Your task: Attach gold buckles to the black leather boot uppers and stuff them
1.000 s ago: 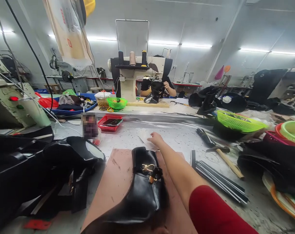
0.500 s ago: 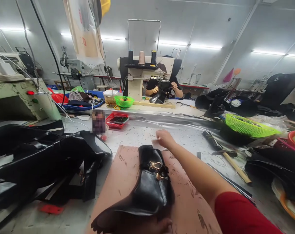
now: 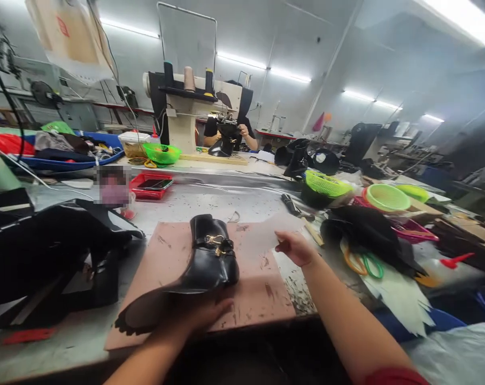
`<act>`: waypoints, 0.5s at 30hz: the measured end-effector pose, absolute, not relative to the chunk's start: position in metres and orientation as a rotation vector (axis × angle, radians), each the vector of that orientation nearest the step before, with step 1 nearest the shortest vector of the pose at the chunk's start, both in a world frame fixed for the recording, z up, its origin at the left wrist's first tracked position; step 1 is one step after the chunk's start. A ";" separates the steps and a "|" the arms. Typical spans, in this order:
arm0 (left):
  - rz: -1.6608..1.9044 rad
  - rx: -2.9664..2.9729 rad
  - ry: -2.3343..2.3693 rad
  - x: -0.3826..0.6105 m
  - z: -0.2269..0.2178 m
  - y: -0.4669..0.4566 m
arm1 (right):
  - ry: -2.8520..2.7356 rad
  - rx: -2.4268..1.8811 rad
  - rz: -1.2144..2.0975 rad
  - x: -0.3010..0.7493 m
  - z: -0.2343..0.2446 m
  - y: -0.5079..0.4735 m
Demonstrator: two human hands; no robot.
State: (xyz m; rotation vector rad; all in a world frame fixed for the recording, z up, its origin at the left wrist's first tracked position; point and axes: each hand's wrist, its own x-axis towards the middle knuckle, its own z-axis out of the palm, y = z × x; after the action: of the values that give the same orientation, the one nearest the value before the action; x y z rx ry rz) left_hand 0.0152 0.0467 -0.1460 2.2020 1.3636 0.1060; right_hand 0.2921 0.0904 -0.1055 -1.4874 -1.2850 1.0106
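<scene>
On the worn pinkish-brown rectangular work board [image 3: 166, 256] near the table's near edge lies a black leather ankle boot [image 3: 210, 259]. The left hand [image 3: 198, 313] has its fingers curled on the soft shaft at the near side, and the right hand [image 3: 296, 248] pinches the near-right edge of a thin pale translucent sheet [image 3: 262, 235] just right of the boot. A firm, flat left-hand hold would likely stop the boot twisting, and a light pinch should spare the sheet creases. The boot's long axis runs near to far, toe pointing far. Its shaft trails near-left and its gold metal buckle [image 3: 216, 243] faces up.
</scene>
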 end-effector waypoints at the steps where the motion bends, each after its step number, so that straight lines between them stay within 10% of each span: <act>1: 0.107 2.231 1.334 0.015 -0.148 0.048 | -1.328 -1.517 1.004 0.291 -0.107 0.083; 15: 0.147 2.675 1.323 0.021 -0.150 0.035 | -1.850 -1.760 0.276 0.258 -0.147 0.020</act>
State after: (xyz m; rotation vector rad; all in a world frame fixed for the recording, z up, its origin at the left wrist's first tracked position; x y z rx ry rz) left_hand 0.0206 0.0347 -0.1504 2.6754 1.3231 0.1471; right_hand 0.2581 0.0199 -0.1470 -1.7602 -1.8498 0.2763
